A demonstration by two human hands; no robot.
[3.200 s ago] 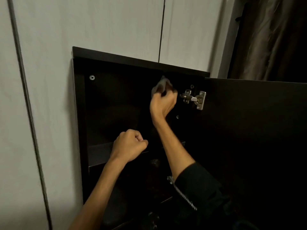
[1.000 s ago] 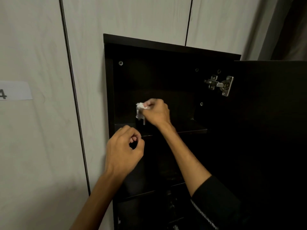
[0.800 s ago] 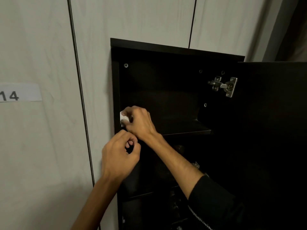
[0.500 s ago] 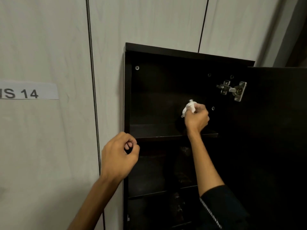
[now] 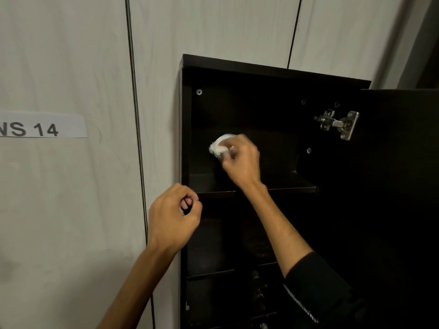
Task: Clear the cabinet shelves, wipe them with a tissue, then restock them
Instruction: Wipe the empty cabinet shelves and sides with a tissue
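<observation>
While the dark cabinet is standing with its door swung out to the right, the right hand is reaching into the top compartment, above the upper shelf. Its fingers are curling tightly around a crumpled white tissue, which is bulging out at the left of the knuckles and sitting close to the dark back panel in the left half of that compartment; whether the tissue is actually touching the panel cannot be told. The wrist is crossing over the front edge of the upper shelf, and a black sleeve is covering the forearm lower down.

The left hand is hovering in front of the cabinet's left edge, just below the level of the upper shelf. Its fingers are curling inward toward the thumb and are holding nothing.

A metal hinge is gleaming at the upper right of the compartment, where the door is meeting the side wall, and a single screw head is showing in the upper left corner. A lower shelf is showing beneath, and the space under it is too dark to make out its contents. To the left, a white paper label reading "NS 14" is sticking to the pale wall panel.
</observation>
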